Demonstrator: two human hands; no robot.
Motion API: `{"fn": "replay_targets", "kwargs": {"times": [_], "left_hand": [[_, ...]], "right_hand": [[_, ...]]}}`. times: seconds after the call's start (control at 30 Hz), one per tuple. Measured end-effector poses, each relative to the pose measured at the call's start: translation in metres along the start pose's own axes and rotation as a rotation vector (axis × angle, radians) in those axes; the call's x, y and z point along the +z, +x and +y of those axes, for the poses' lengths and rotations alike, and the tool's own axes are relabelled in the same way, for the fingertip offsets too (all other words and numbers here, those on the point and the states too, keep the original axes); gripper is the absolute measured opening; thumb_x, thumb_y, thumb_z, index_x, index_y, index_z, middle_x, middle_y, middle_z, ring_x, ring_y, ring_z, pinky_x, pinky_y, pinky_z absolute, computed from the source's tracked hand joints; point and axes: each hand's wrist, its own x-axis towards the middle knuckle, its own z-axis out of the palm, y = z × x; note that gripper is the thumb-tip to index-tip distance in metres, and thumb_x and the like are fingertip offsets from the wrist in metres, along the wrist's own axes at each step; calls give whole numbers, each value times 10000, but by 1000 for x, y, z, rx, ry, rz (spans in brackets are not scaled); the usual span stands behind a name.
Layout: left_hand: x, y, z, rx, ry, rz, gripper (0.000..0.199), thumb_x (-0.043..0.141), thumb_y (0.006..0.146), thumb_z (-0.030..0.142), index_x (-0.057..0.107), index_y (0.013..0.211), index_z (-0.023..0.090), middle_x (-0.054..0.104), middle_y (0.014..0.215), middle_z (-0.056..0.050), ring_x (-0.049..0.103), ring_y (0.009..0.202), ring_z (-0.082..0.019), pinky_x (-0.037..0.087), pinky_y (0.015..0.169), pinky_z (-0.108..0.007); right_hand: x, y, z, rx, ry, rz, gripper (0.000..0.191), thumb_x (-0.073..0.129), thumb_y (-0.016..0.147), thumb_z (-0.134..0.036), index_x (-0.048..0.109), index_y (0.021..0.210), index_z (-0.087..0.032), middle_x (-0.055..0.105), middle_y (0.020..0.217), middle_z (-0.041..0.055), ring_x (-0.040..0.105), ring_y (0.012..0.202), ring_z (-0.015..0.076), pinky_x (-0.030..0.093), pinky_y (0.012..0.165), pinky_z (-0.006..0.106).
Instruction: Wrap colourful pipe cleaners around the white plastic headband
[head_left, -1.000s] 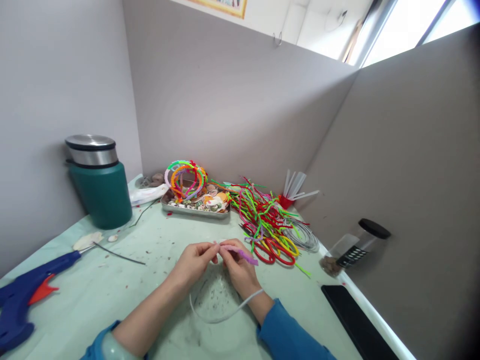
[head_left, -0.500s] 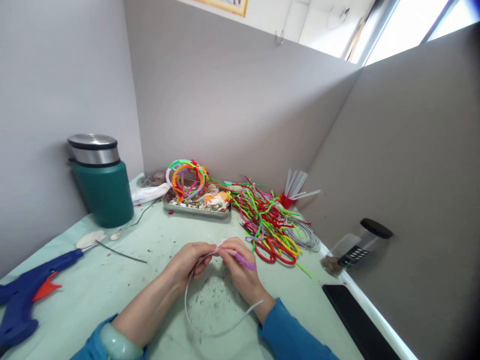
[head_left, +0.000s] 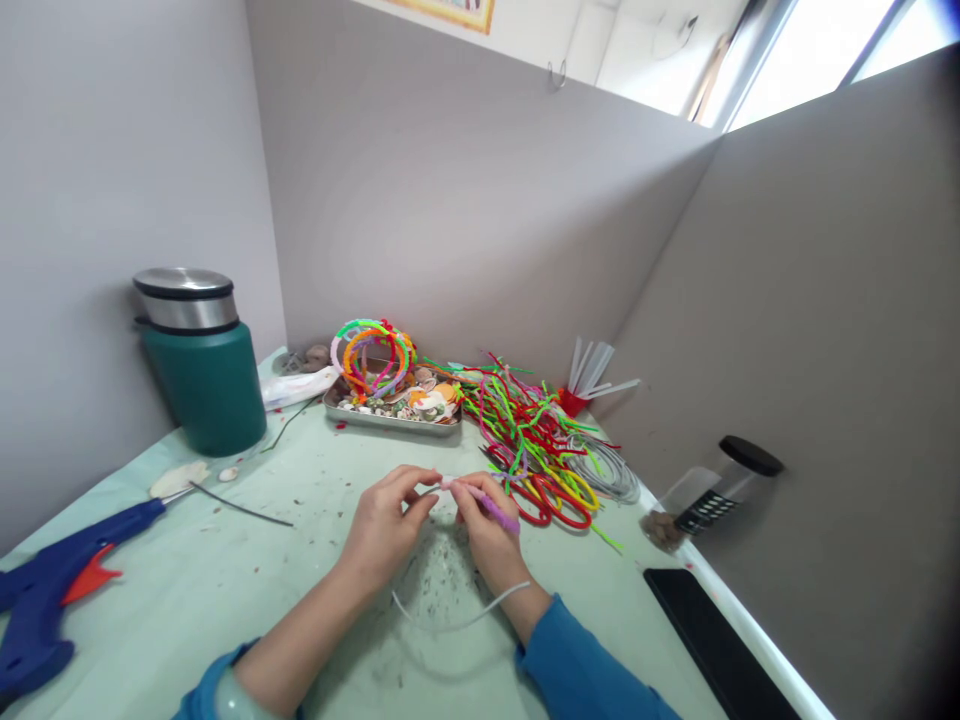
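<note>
My right hand (head_left: pixel 491 535) pinches a pink and purple pipe cleaner (head_left: pixel 501 513) that sits around the end of a pale grey wire (head_left: pixel 442 628). The thumb and index finger of my left hand (head_left: pixel 386 525) close on the wire just left of the pink part. From there the wire bends down behind my left hand in a loose loop, its free end lying near my right wrist. Beyond my right hand lie red-handled scissors (head_left: pixel 553 505) and a heap of coloured pipe cleaners (head_left: pixel 517 410).
A metal tray (head_left: pixel 390 422) holds shells and buttons, with colourful pipe-cleaner rings (head_left: pixel 375 358) on top. At left stand a green flask (head_left: pixel 206 390) and a blue glue gun (head_left: pixel 90 540). On the right are coiled grey wire (head_left: pixel 619 475), a clear jar (head_left: pixel 712 495) and a black slab (head_left: pixel 712 640).
My left hand has turned and its fingers have shifted along the wire. The wire loop has risen and narrowed. Both hands have moved slightly, with the purple end tilting a little to the right.
</note>
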Motion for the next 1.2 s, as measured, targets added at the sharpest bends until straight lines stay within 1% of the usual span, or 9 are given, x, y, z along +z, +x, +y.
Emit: {"fn": "replay_targets", "kwargs": {"times": [0.07, 0.17, 0.5, 0.6, 0.73, 0.9, 1.03, 1.1, 1.2], "left_hand": [[0, 0, 0, 61, 44, 2, 196, 565, 722, 258, 684, 876, 230, 646, 969, -50, 582, 684, -141, 426, 578, -219], [-1, 1, -1, 48, 71, -18, 204, 553, 734, 255, 702, 873, 236, 656, 942, -50, 585, 693, -152, 422, 595, -227], [-1, 5, -3, -124, -30, -150, 258, 538, 721, 365, 715, 790, 190, 634, 765, -46, 486, 518, -110, 349, 488, -210], [0, 5, -3, -241, -87, -196, 296, 540, 704, 400, 699, 777, 162, 558, 555, -2, 398, 404, -85, 284, 416, -207], [1, 4, -3, -439, -245, -286, 329, 558, 685, 425, 654, 782, 125, 375, 351, 68, 299, 325, -71, 226, 363, -195], [-3, 3, -8, -537, -622, -419, 284, 597, 699, 385, 611, 761, 109, 379, 382, 73, 269, 332, -40, 238, 353, -174], [-5, 2, -8, -585, -871, -484, 234, 656, 667, 301, 599, 748, 89, 462, 504, 44, 261, 367, -8, 231, 360, -155], [-4, 3, -7, -560, -832, -464, 254, 664, 657, 296, 593, 794, 95, 486, 531, 38, 286, 366, -10, 249, 361, -157], [1, 3, -6, -479, -588, -392, 330, 646, 656, 331, 557, 899, 126, 462, 462, 68, 331, 333, -43, 274, 356, -176]], "right_hand": [[0, 0, -1, 2, 16, -9, 192, 517, 810, -315, 644, 789, -172, 571, 638, 2, 524, 585, 118, 391, 529, 220], [0, 0, -2, 1, 39, -33, 185, 521, 812, -309, 643, 793, -171, 568, 669, 4, 505, 570, 106, 390, 522, 213], [1, 0, -1, -56, 24, -39, 180, 517, 816, -288, 644, 750, -177, 582, 735, 25, 519, 601, 112, 411, 534, 225], [0, 0, -2, -65, 15, -42, 168, 518, 818, -273, 629, 733, -180, 580, 724, 22, 524, 607, 117, 410, 543, 230], [0, 0, -3, -72, 27, -63, 150, 522, 814, -243, 619, 721, -178, 576, 722, 16, 512, 580, 109, 397, 527, 229], [2, 0, 0, -56, 70, -79, 141, 522, 814, -244, 614, 734, -175, 572, 732, 21, 513, 598, 113, 400, 526, 226], [3, 0, 2, -16, 112, -86, 141, 525, 815, -267, 612, 749, -177, 570, 736, 19, 502, 582, 108, 402, 513, 222], [3, 0, 1, -5, 113, -89, 137, 534, 810, -266, 615, 743, -176, 572, 722, 15, 500, 574, 105, 398, 513, 219], [2, 0, -1, 23, 106, -89, 130, 550, 797, -265, 616, 734, -172, 576, 697, 9, 491, 547, 98, 382, 496, 214]]}}
